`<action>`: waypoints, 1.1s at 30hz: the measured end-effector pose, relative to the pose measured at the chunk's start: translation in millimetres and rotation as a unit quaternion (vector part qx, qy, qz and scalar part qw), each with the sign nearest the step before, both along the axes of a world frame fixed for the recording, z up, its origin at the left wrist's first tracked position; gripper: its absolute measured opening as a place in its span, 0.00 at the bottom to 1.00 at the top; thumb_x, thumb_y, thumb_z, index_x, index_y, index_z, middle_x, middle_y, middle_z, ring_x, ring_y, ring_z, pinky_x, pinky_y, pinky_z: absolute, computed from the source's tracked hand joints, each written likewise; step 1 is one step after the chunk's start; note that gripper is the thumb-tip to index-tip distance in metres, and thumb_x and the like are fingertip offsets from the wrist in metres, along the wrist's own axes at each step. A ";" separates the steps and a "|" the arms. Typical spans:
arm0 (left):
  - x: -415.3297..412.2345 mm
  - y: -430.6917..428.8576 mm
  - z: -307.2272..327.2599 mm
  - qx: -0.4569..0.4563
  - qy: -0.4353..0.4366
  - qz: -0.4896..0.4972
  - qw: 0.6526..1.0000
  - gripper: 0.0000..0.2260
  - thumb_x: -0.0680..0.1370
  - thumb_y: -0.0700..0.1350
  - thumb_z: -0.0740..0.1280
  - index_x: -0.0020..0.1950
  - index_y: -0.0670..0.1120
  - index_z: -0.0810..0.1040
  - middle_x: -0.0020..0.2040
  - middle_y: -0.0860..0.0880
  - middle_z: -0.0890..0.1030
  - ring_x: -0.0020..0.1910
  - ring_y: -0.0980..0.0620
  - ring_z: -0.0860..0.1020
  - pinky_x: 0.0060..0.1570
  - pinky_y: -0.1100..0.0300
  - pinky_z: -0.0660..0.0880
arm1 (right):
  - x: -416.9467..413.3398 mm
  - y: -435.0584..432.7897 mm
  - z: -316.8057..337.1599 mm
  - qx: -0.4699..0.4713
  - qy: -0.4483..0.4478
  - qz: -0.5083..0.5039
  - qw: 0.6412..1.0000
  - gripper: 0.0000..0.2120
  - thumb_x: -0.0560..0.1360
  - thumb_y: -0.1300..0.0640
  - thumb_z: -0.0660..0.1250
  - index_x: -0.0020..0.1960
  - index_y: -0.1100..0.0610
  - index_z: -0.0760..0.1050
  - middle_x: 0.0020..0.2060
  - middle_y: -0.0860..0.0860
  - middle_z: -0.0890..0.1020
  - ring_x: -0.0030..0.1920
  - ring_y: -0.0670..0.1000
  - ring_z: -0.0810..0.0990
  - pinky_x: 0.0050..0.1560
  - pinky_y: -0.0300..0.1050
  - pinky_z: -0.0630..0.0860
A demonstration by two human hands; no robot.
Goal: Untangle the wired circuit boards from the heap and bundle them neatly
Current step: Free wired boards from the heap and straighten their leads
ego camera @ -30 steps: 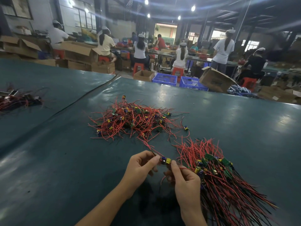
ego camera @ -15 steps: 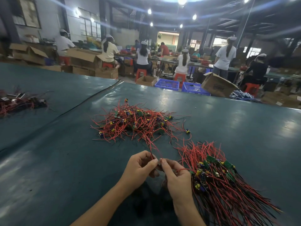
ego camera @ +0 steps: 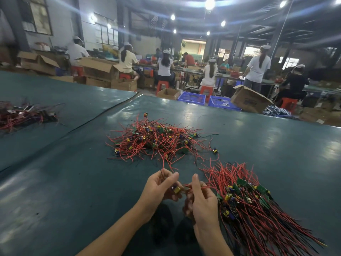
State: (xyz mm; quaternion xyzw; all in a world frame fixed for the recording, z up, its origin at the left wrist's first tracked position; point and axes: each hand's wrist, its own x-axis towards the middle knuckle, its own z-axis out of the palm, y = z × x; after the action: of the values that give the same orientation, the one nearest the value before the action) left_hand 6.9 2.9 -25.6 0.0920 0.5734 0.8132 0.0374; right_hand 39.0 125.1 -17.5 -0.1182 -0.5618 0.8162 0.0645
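A tangled heap [ego camera: 158, 141] of small circuit boards with red and black wires lies mid-table. To its right lies an aligned bundle [ego camera: 252, 206] of boards, wires fanning toward me. My left hand [ego camera: 158, 187] grips one small board [ego camera: 176, 189] with a yellow part; its red wires rise from my fingers toward the heap. My right hand [ego camera: 201, 198] pinches red wires that run right into the bundle. Both hands hover just above the table, close together.
The dark green table [ego camera: 73, 182] has a seam running diagonally at left. Another wire pile [ego camera: 25, 115] sits far left. Beyond the far edge stand blue crates [ego camera: 191, 98], cardboard boxes [ego camera: 249, 98] and several seated workers.
The board has passed fully into my left hand and moved down toward me. My right hand has shifted right and taken hold of wires by the bundle. The camera has tilted.
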 end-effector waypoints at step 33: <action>10.5 3.9 -0.5 -0.191 0.118 -0.008 0.974 0.10 0.75 0.42 0.72 0.36 0.40 0.79 0.31 0.45 0.82 0.30 0.52 0.80 0.36 0.60 0.77 | 1.3 18.5 2.9 0.016 0.038 -0.108 0.993 0.12 0.74 0.50 0.68 0.37 0.52 0.86 0.24 0.51 0.72 0.21 0.44 0.63 0.22 0.39 0.63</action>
State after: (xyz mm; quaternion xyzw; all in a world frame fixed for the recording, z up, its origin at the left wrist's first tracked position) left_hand 17.3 6.8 -26.0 0.1834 0.7180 0.6715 -0.0069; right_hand 40.2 143.6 -14.6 -0.1464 -0.5561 0.7991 0.1757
